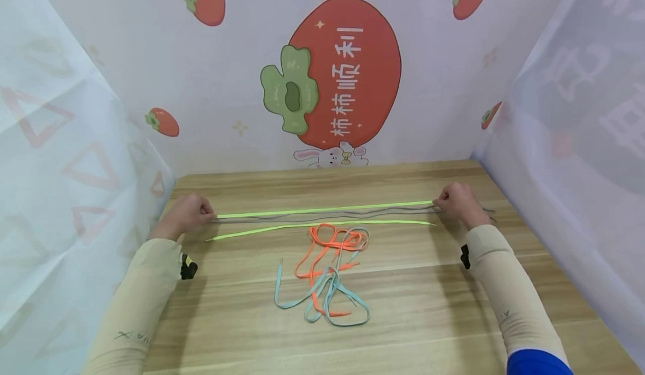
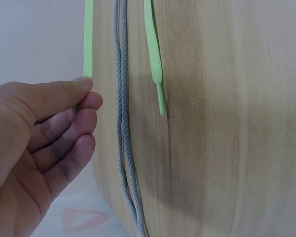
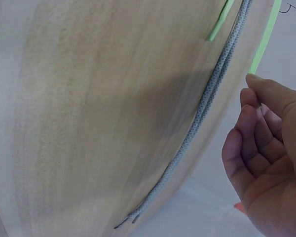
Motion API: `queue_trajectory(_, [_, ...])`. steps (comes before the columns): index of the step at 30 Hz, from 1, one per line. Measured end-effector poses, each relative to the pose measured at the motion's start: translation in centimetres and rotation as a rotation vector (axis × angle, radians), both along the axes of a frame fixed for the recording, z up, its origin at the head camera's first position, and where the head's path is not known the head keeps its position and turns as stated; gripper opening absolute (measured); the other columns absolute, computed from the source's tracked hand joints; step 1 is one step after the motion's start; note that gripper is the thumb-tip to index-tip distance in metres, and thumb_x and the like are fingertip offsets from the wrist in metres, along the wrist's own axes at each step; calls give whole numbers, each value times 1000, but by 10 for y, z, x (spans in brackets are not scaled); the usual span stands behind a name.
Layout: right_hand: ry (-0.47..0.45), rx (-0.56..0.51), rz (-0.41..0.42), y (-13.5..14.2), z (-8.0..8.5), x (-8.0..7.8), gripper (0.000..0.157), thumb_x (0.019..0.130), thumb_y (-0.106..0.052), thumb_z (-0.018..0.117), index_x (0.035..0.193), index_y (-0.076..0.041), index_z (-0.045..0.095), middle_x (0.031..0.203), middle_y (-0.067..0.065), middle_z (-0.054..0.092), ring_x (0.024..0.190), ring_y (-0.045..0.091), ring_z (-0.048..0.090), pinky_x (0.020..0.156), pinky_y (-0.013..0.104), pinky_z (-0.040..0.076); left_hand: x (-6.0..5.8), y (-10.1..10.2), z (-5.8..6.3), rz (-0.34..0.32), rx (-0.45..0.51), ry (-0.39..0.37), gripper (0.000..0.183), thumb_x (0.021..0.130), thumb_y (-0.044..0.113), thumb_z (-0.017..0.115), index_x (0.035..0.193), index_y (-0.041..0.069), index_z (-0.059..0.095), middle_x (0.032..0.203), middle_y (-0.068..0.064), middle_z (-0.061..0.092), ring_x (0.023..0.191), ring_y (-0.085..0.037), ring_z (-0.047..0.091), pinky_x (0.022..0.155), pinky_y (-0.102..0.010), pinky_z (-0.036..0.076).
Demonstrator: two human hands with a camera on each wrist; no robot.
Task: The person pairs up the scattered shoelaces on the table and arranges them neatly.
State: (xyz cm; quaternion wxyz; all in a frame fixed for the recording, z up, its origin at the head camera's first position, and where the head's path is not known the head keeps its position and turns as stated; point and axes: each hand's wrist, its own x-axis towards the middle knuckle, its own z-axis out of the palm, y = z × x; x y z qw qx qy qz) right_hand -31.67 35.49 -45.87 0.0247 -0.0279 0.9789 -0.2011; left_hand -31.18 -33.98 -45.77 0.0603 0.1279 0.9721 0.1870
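Observation:
A flat neon-green shoelace [image 1: 322, 210] is stretched straight across the far part of the table. My left hand [image 1: 190, 214] pinches its left end between thumb and forefinger, and my right hand [image 1: 457, 201] pinches its right end. Beneath and just in front of it runs a grey patterned shoelace [image 2: 122, 98], its two strands side by side; its tipped ends [image 3: 130, 219] lie beyond my right hand. Nearer to me a second neon-green shoelace [image 1: 322, 224] lies spread on the wood, its left tip [image 2: 161, 98] and right tip [image 3: 218, 24] lying loose.
An orange shoelace [image 1: 313, 263] and a light-blue shoelace [image 1: 347, 324] lie loosely looped together at the middle of the wooden table [image 1: 242, 330]. White printed sheets [image 1: 227, 84] stand along the back and both sides.

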Motion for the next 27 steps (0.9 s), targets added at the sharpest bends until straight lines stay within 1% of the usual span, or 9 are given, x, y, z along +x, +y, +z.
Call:
queue_trajectory(3, [-16, -9, 5, 0, -1, 0, 26, 99, -15, 72, 77, -1, 71, 76, 9, 69, 66, 17, 56, 62, 30, 46, 0, 0, 2, -7, 0, -21, 12, 95, 11, 74, 88, 2, 80, 87, -10, 77, 79, -23, 67, 75, -45, 57])
queue_trajectory(7, [-39, -19, 28, 0, -5, 0, 24, 97, -15, 74, 78, -2, 74, 79, 11, 72, 68, 18, 59, 60, 29, 48, 3, 0, 2, -2, -10, -51, 11, 94, 10, 74, 87, 5, 82, 89, -9, 78, 82, -23, 67, 78, -47, 57])
queue_trajectory(11, [-17, 6, 76, 0, -9, 2, 22, 94, -15, 75, 76, -3, 75, 78, 10, 73, 70, 19, 61, 61, 28, 48, 5, 1, 1, -2, -16, -64, 12, 92, 10, 72, 87, 6, 82, 93, -9, 79, 85, -24, 68, 81, -49, 58])
queue_trajectory(15, [-18, 0, 98, -1, -12, 5, 20, 93, -13, 74, 76, -2, 74, 77, 10, 72, 71, 20, 61, 63, 28, 49, 9, 1, -1, -2, -20, -72, 12, 90, 8, 70, 87, 6, 81, 92, -10, 78, 83, -23, 67, 79, -46, 58])
queue_trajectory(19, [-38, -25, 101, -1, -15, 8, 20, 94, -12, 74, 77, -1, 73, 77, 10, 70, 71, 19, 60, 61, 29, 48, 12, 3, -1, -7, -20, -86, 11, 89, 11, 72, 87, 5, 81, 90, -9, 78, 80, -21, 66, 76, -42, 57])
queue_trajectory(23, [-33, -37, 113, -1, -16, 12, 22, 94, -13, 74, 76, -2, 72, 76, 9, 69, 68, 18, 58, 60, 29, 47, 17, 5, 0, -14, -24, -85, 11, 86, 11, 70, 83, 8, 81, 85, -3, 76, 75, -18, 63, 73, -36, 53])
queue_trajectory(27, [-25, -55, 116, -1, -15, 16, 22, 94, -14, 75, 74, -4, 71, 76, 8, 69, 67, 17, 56, 60, 29, 46, 23, 5, 0, -26, -30, -83, 9, 83, 12, 71, 80, 9, 78, 77, 1, 70, 72, -16, 59, 73, -34, 50])
